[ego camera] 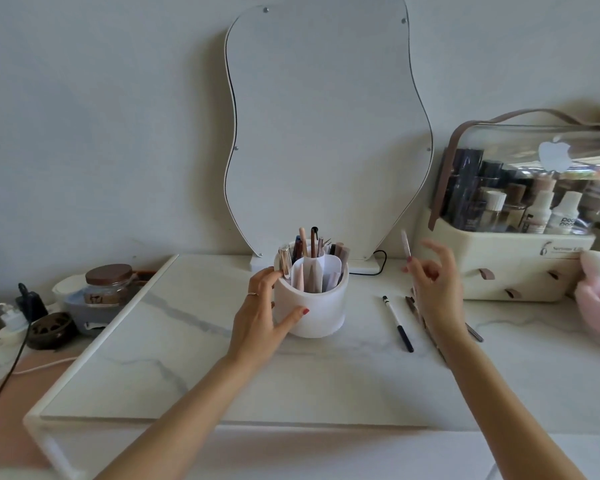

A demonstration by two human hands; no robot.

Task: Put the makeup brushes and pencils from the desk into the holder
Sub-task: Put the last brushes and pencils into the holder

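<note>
Several items already stand in the holder (311,306), gripped by the left hand (264,306). The right hand (433,289) pinches a brush (406,244); a pencil (398,323) remains right of it.

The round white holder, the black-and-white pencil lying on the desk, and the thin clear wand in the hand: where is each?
Round white holder (317,313), head view: bare front wall.
Black-and-white pencil (398,323), head view: mid-shaft.
Thin clear wand (405,243), head view: upper part, above right hand (435,289).

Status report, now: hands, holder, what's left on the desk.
Left hand steadying holder. Right hand pinching thin brush, raised. Black-and-white pencil on desk. Path clear.
</note>
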